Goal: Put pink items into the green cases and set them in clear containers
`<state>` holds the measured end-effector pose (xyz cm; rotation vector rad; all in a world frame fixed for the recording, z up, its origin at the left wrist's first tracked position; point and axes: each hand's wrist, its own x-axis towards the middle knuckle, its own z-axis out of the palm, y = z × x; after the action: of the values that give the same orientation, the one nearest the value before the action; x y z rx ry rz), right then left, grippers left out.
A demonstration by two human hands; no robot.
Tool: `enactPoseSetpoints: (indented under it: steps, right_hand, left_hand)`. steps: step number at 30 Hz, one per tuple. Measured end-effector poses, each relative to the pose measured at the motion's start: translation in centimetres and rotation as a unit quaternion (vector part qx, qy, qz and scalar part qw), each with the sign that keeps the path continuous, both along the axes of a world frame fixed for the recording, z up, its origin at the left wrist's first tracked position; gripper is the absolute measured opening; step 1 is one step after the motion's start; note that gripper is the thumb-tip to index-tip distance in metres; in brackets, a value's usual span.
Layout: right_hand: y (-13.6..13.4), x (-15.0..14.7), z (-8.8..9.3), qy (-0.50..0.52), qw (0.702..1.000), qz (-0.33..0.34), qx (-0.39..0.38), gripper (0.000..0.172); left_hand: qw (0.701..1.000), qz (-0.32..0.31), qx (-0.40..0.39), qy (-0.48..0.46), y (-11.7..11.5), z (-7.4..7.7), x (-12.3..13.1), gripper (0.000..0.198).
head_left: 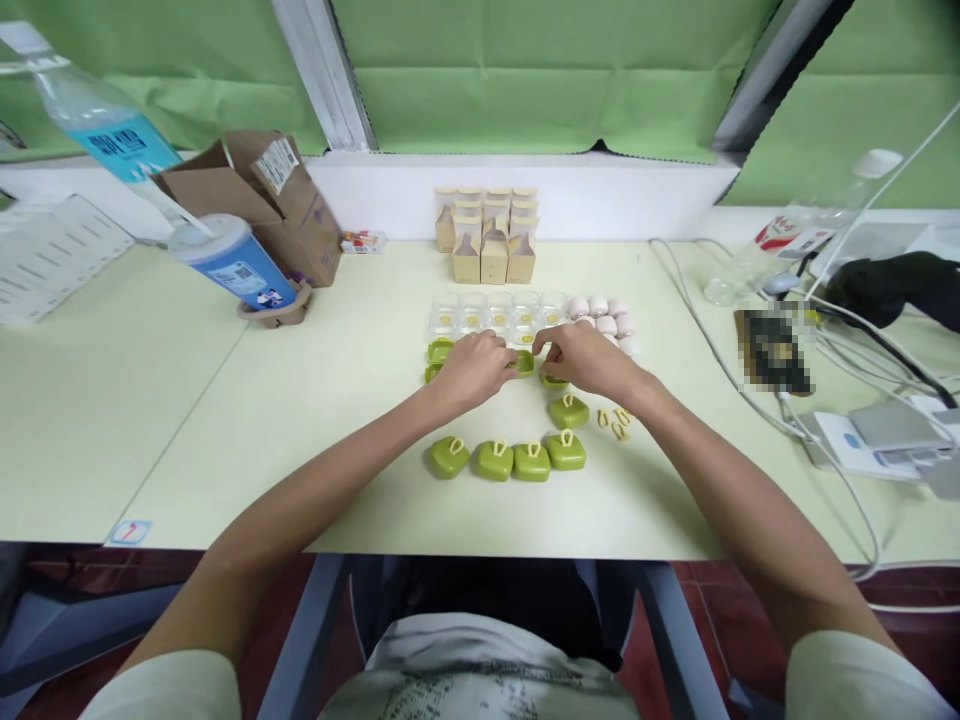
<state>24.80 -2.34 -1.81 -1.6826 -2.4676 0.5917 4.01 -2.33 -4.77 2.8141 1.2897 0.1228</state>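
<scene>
My left hand [474, 370] is over the middle of the table, its thumb and fingers closed on the edge of a small open green case [523, 364]. My right hand [583, 354] is just to the right, fingers bent downward near the clear plastic cups [499, 312]; whatever its fingertips may hold is too small to make out. Under that hand lies another green case [555, 382], partly covered. More green pieces [440, 350] sit beside my left hand, partly hidden. Closed green cases with yellow loops [532, 462] stand nearer me. Several loose yellow loops [619, 431] lie by my right forearm.
Pale pink rounded pieces [606, 325] are grouped right of the cups. Small open cardboard boxes [493, 262] stand at the back. At left are a brown carton [315, 230] and a blue drink cup [247, 275]. Cables [697, 320] and a clear bottle [772, 250] occupy the right side.
</scene>
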Motion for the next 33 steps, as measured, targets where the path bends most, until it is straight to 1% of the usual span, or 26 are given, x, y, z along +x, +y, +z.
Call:
enactPoseSetpoints:
  steps: [3,6,8,10,11,13,15,17,18,20,22,24,27,31,33]
  right_hand:
    - [0.5,0.0,-0.6,0.019,1.0,0.0,0.005,0.036]
    - [0.9,-0.1,-0.9,0.016,0.999,-0.002,0.028,0.028]
    - [0.9,-0.2,-0.8,0.02,0.999,0.001,0.049,0.025]
    - [0.6,-0.1,-0.4,0.014,0.998,0.002,0.069,0.022]
    - [0.4,0.0,-0.1,-0.004,0.997,-0.002,0.079,0.02]
    - [-0.1,0.3,0.4,-0.077,0.993,-0.013,0.092,0.019]
    - [-0.5,0.4,0.5,-0.157,0.984,-0.012,0.084,0.028]
    - [-0.6,0.3,0.2,-0.197,0.978,0.008,0.064,0.036]
    - [-0.6,0.2,-0.2,-0.201,0.978,0.02,0.055,0.037]
    - [-0.4,0.0,-0.9,-0.185,0.981,0.035,0.052,0.033]
    - [-0.3,-0.3,-1.4,-0.148,0.986,0.038,0.061,0.029]
    - [-0.2,-0.6,-1.6,-0.1,0.992,0.04,0.067,0.024]
    - [-0.1,-1.1,-1.8,-0.034,0.996,0.054,0.061,0.017]
    - [0.3,-1.4,-2.4,0.03,0.993,0.089,0.065,0.02]
    - [0.3,-1.3,-2.4,0.051,0.992,0.099,0.068,0.021]
  left_hand:
    - [1.0,0.008,-0.001,0.007,0.7,-0.5,-0.1,0.029]
    - [1.0,0.003,-0.004,0.011,1.1,-0.6,-0.2,0.03]
    - [1.0,0.007,-0.005,0.008,1.1,-0.1,-0.4,0.027]
    - [0.999,0.03,-0.007,-0.009,1.1,1.0,-1.0,0.027]
    - [0.998,0.053,-0.005,-0.027,1.1,1.8,-1.6,0.029]
    - [0.99,0.133,-0.007,-0.056,1.4,3.6,-3.3,0.032]
    - [0.976,0.211,-0.023,-0.036,2.0,5.0,-5.4,0.036]
    - [0.962,0.264,-0.074,0.001,2.8,5.6,-7.1,0.046]
    - [0.955,0.277,-0.107,0.014,3.2,5.6,-7.7,0.053]
    - [0.943,0.282,-0.17,0.036,3.6,5.4,-8.3,0.066]
    - [0.937,0.278,-0.206,0.051,3.7,5.0,-8.1,0.076]
    - [0.935,0.28,-0.212,0.058,3.5,4.8,-7.5,0.081]
    - [0.937,0.278,-0.204,0.059,3.2,4.7,-7.0,0.083]
    - [0.94,0.27,-0.203,0.05,3.1,4.8,-7.0,0.08]
    - [0.939,0.275,-0.2,0.046,3.1,4.9,-7.0,0.078]
